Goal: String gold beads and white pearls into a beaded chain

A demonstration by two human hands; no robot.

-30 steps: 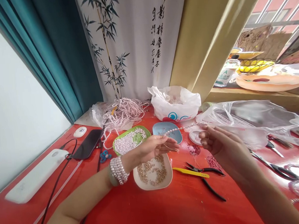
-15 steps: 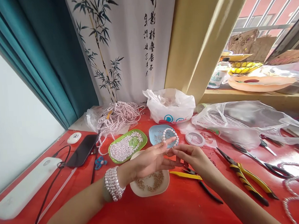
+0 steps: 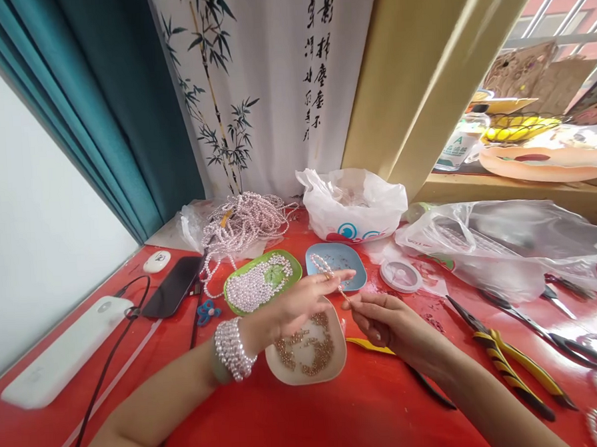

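My left hand (image 3: 303,303) hovers above the cream tray (image 3: 307,376) of gold beads, its fingers stretched out to the right. A loop of pearl beads (image 3: 318,261) shows just beyond those fingers, partly hidden by them; whether it hangs on a finger I cannot tell. The thumb and forefinger of my right hand (image 3: 383,318) pinch the loop's thin gold-coloured end (image 3: 345,296). Around my left wrist is a stacked pearl bracelet (image 3: 234,350). Past my hands lie a blue tray (image 3: 358,274) with small metal bits and a green tray (image 3: 297,270) of loose pearls.
Pearl strands (image 3: 251,219) are heaped behind the green tray. Yellow-black pliers (image 3: 495,353), scissors (image 3: 544,331) and yellow tweezers (image 3: 369,345) lie at right. Plastic bags (image 3: 355,204) stand behind. A phone (image 3: 172,288) and a white power bank (image 3: 68,352) are at left.
My left fingers have straightened, and the pearl loop has tipped lower and to the left. My right hand's pinch now shows more plainly. The whole view has turned slightly.
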